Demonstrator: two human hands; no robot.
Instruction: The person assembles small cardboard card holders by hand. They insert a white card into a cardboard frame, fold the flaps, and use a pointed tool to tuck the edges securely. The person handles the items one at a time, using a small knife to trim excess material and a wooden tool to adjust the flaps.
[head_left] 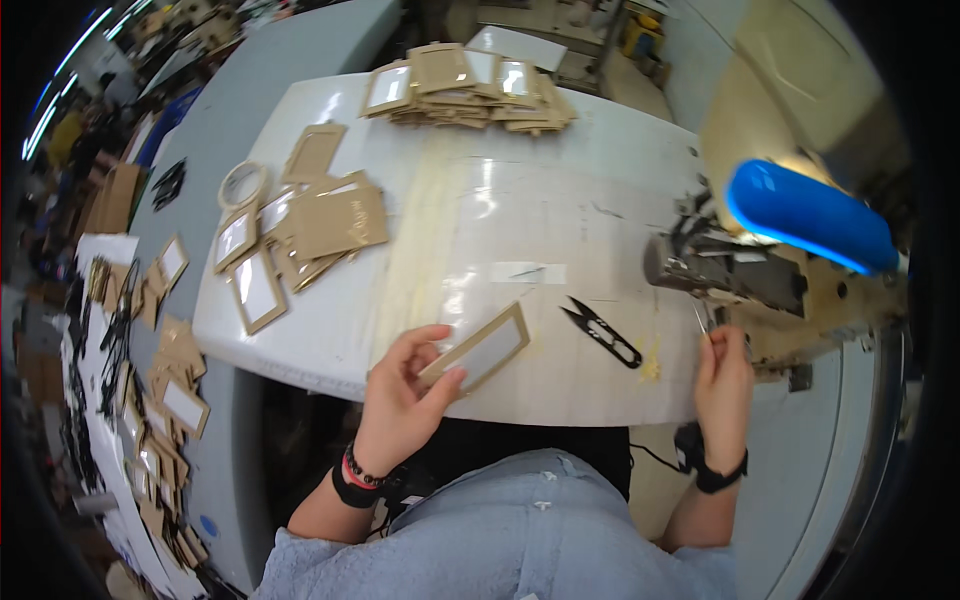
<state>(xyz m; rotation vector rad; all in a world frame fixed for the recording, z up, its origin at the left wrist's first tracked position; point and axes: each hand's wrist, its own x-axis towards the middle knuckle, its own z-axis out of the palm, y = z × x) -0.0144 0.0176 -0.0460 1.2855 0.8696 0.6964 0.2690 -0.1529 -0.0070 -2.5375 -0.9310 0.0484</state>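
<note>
My left hand (405, 395) is closed on one end of a tan badge holder (490, 350) with a clear window, thumb on its front. The holder is tilted above the near part of the white work table (540, 390). To the right, beside the sewing machine (720, 265), the fingers of my right hand (727, 385) pinch a thin, pointed metal tool (701, 318), which looks like tweezers. Its tip points up toward the machine head. Black thread snips (602, 333) lie on the table between my hands.
Tan badge holders lie in a far pile (465, 90) and a left pile (335, 218), beside a roll of tape (243, 185). More holders (183, 408) lie further left. A blue machine part (810, 215) overhangs the right side. Yellowish scraps (651, 362) lie near the snips.
</note>
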